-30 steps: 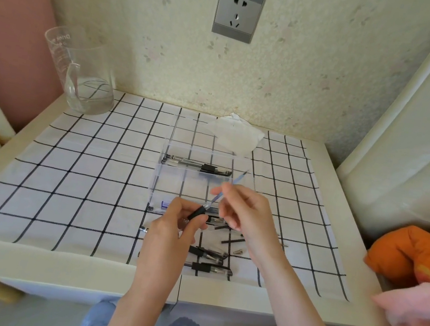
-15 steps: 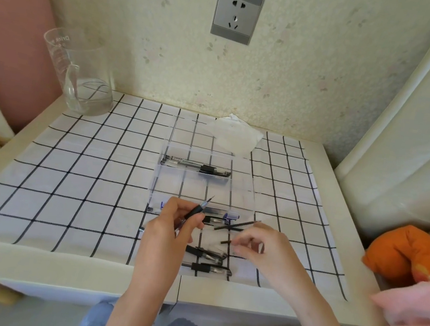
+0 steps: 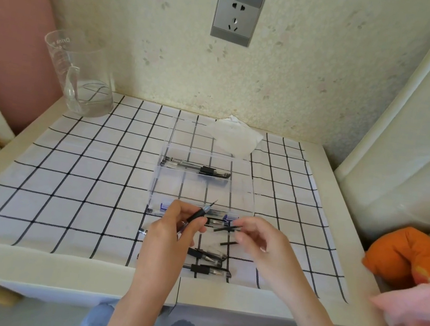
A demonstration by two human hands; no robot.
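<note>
we see the left hand (image 3: 172, 229) curled round a black-grip pen (image 3: 199, 214), its tip slanting up and away over the near edge of the clear box (image 3: 197, 187). the right hand (image 3: 261, 241), just beside it and not touching, pinches one end of a thin black rod (image 3: 223, 229) above the checked cloth (image 3: 68, 184) on the worktop (image 3: 31, 261). more pens (image 3: 206, 270) lie under the hands.
</note>
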